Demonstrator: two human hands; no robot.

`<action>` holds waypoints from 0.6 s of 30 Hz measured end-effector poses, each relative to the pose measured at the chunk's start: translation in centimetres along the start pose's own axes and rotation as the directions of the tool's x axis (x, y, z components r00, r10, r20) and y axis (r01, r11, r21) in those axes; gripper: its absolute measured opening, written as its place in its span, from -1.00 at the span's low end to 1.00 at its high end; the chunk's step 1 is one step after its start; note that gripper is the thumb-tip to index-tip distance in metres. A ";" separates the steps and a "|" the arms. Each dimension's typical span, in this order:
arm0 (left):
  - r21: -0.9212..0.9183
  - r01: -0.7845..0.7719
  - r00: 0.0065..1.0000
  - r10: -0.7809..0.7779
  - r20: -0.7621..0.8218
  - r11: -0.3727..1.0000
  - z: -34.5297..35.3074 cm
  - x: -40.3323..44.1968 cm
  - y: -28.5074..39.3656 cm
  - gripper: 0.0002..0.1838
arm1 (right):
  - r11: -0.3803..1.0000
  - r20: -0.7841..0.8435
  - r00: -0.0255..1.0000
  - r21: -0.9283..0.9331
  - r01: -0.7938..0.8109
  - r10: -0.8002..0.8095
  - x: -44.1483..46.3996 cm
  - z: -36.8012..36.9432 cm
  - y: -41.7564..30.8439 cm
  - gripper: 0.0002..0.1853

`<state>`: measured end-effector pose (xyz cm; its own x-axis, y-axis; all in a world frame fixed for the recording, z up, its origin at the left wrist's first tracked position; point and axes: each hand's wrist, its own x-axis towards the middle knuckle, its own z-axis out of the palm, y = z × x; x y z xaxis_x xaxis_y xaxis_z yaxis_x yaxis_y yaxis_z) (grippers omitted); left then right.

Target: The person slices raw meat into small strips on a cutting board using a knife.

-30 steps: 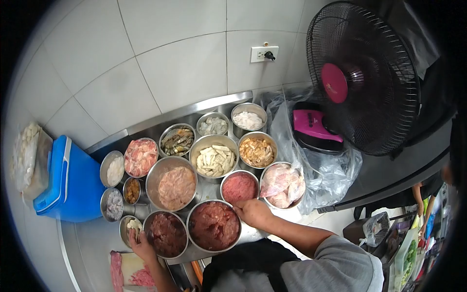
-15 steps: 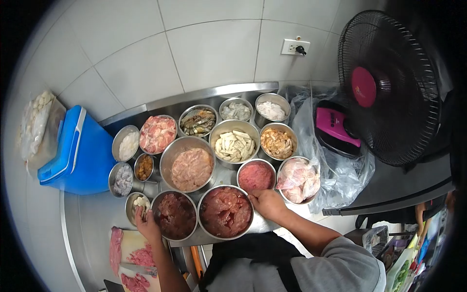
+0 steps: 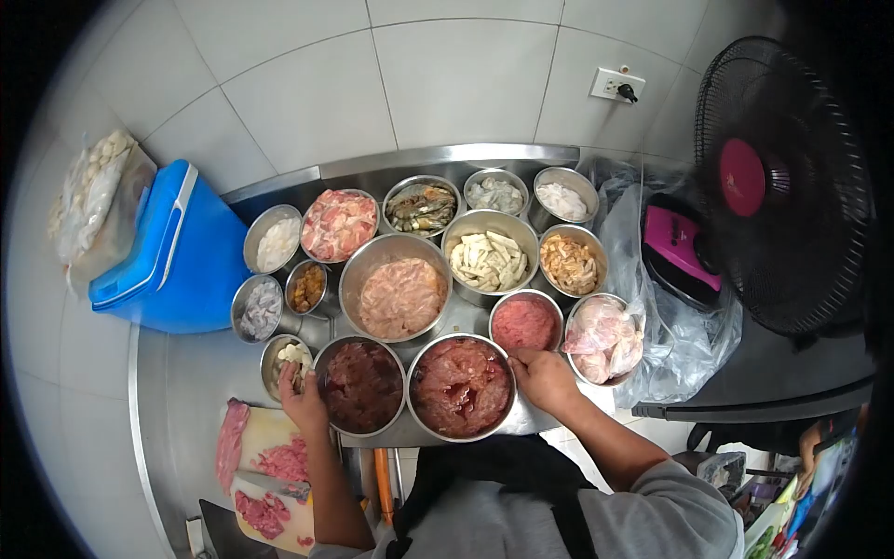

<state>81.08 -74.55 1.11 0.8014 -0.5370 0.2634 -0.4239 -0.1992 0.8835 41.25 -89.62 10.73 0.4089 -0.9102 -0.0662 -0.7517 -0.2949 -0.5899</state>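
Note:
Two round metal bowls of raw meat stand side by side at the counter's front edge: a bowl of dark red meat [image 3: 361, 387] and a bowl of brighter red meat [image 3: 461, 387]. My left hand [image 3: 304, 402] lies along the left side of the dark meat bowl, fingers stretched out. Its fingertips reach a small metal bowl with white pieces [image 3: 287, 363]. At the right side of the brighter meat bowl, my right hand [image 3: 548, 382] has its fingers bent against the rim. Just beyond it sits a container of pink ground meat [image 3: 526, 321].
Several metal containers of raw food, including shrimp [image 3: 422, 207] and chicken [image 3: 603, 340], crowd the counter behind. A cutting board [image 3: 244, 454] with pink meat and a knife [image 3: 270, 484] lies left. A blue cooler [image 3: 158, 261] and a fan [image 3: 778, 186] flank the counter.
The camera view has turned, so the whole scene sits farther right and a little higher. Both hands stay at the sides of the two front meat bowls.

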 end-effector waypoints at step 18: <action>-0.049 0.007 1.000 -0.008 -0.013 0.999 0.3 -0.2 0.8 -0.59 | 0.999 0.031 0.998 0.000 -0.053 0.053 0.1 0.2 0.2 -0.74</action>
<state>80.46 -74.81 1.66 0.8100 -0.5249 0.2613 -0.3967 -0.1625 0.9034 41.24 -89.73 10.48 0.3844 -0.9150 -0.1225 -0.7724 -0.2461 -0.5855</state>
